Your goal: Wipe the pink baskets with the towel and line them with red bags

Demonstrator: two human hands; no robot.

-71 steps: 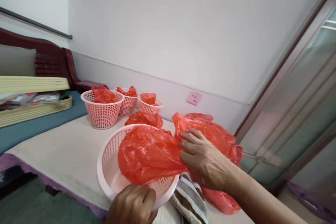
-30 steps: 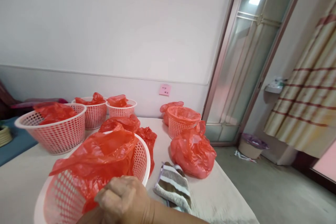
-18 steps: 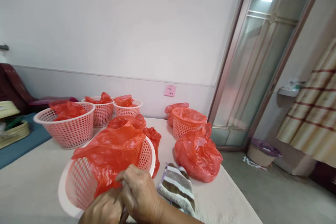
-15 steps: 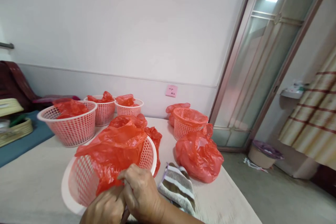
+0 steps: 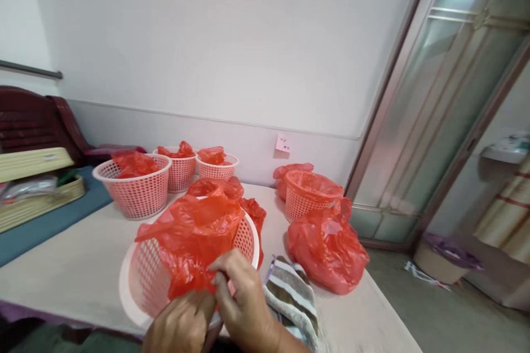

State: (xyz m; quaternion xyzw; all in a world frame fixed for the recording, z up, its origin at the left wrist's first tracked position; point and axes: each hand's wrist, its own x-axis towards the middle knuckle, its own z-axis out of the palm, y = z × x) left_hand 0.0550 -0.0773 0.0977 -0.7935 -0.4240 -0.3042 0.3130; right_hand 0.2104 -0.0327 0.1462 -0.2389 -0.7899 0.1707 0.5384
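Observation:
A red plastic bag (image 5: 202, 226) lies bunched in and over a pink-and-white plastic basket (image 5: 143, 281), which is tilted toward me at the table's front. My left hand (image 5: 180, 322) is closed at the bag's near end, its fingertips partly hidden. Beside it, my right hand (image 5: 244, 300) pinches the same end between thumb and forefinger, over the basket's near rim. A striped cloth (image 5: 292, 298) lies to the right of my right hand. Past it sits a full-looking, knotted red bag (image 5: 327, 248).
Several more baskets holding red bags stand behind, such as a pink one (image 5: 143, 193) at left. A basket lined with a red bag (image 5: 308, 198) is at back right. Yellow boxes (image 5: 41, 193) sit on the left. A waste bin (image 5: 443, 259) stands on the floor.
The view has swung left, so things appear farther right. My hands have drawn slightly apart at the bag's near end, the right fingers loosening from their tighter clasp.

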